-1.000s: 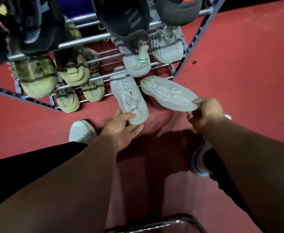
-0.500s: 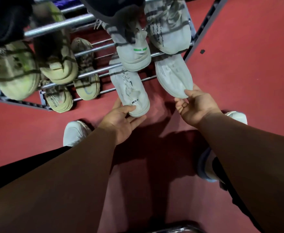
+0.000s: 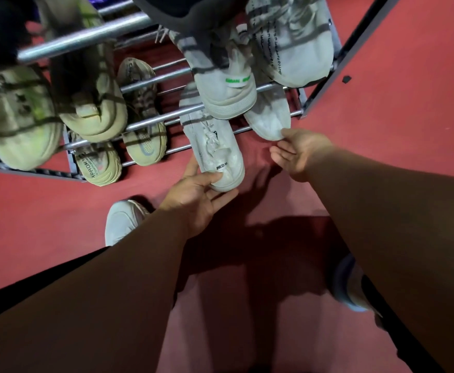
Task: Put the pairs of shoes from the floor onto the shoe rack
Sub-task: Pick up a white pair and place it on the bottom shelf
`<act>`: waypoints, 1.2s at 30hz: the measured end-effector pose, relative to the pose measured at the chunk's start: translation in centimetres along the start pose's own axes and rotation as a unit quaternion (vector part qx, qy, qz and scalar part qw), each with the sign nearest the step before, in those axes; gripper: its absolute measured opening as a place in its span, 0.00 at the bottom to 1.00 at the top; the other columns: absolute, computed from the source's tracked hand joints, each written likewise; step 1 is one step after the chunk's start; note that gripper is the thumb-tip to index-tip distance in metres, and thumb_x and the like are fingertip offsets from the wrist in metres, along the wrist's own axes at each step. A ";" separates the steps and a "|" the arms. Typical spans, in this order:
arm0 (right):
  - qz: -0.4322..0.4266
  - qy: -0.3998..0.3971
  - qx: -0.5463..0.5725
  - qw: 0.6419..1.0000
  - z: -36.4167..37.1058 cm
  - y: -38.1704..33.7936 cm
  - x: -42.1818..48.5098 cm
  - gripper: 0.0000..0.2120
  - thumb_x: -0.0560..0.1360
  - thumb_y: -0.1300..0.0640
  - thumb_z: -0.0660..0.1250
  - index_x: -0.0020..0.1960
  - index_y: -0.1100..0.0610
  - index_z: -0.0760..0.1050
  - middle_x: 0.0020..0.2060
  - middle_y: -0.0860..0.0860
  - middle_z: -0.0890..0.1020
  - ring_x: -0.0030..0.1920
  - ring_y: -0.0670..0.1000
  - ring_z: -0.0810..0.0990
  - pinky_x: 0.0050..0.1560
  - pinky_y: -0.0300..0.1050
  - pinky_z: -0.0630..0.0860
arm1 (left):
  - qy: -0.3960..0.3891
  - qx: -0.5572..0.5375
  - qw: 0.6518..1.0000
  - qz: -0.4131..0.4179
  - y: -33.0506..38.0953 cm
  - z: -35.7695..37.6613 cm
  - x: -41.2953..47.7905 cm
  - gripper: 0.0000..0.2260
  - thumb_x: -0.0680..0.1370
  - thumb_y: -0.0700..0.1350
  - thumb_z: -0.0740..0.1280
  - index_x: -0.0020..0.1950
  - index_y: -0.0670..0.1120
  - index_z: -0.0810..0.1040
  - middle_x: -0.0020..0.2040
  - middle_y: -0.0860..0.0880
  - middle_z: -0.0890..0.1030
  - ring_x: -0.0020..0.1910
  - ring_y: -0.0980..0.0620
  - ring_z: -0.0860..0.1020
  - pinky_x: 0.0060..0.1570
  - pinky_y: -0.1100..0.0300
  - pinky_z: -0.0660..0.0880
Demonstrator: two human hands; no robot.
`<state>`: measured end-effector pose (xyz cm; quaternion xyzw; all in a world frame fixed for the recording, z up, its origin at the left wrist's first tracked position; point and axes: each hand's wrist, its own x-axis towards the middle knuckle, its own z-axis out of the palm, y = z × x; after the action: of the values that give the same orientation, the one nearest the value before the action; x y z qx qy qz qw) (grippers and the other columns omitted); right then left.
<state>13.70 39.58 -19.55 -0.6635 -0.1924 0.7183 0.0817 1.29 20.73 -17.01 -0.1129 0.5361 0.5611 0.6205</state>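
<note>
White fabric sneaker (image 3: 212,149), half on the metal-bar shoe rack (image 3: 86,40): our left hand (image 3: 196,200) pinches its heel; our right hand (image 3: 298,154), relaxed open, touches the twin sneaker (image 3: 270,119). Next, we think, push both deeper.

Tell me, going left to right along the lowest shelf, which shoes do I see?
Lettered tan shoe → second tan shoe → laced white shoe gripped by the left hand → second white shoe at the right hand.

A metal shoe rack (image 3: 80,41) stands on the red floor (image 3: 395,117), its bars carrying white sneakers (image 3: 215,146) and yellow-green sneakers (image 3: 145,146).
</note>
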 end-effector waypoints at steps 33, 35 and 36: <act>-0.036 0.003 -0.040 0.999 1.0 0.4 0.7 0.06 0.84 0.59 0.62 0.50 0.57 0.76 0.48 0.53 0.86 0.44 0.49 0.87 0.31 0.39 0.79 | 0.241 0.055 0.969 0.008 3.7 1.7 6.6 0.11 0.83 0.36 0.64 0.65 0.44 0.72 0.53 0.41 0.84 0.50 0.47 0.85 0.47 0.55 0.84; -0.039 0.006 -0.035 0.999 1.0 0.5 0.7 0.05 0.84 0.59 0.62 0.54 0.58 0.77 0.48 0.53 0.86 0.44 0.49 0.87 0.32 0.39 0.80 | 0.242 0.050 0.969 0.014 3.7 1.8 6.8 0.12 0.83 0.36 0.64 0.65 0.44 0.72 0.56 0.41 0.84 0.53 0.47 0.85 0.48 0.55 0.84; -0.041 0.005 -0.032 0.999 1.0 0.6 0.7 0.05 0.84 0.59 0.62 0.55 0.58 0.77 0.49 0.53 0.86 0.43 0.49 0.87 0.33 0.39 0.80 | 0.241 0.048 0.969 0.016 3.7 1.8 7.0 0.11 0.82 0.36 0.65 0.63 0.45 0.71 0.56 0.41 0.84 0.54 0.47 0.85 0.48 0.55 0.84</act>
<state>12.67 39.17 -20.40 -0.6612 -0.2420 0.7042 0.0909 -2.18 27.33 -20.14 -0.2065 0.6973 0.5009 0.4692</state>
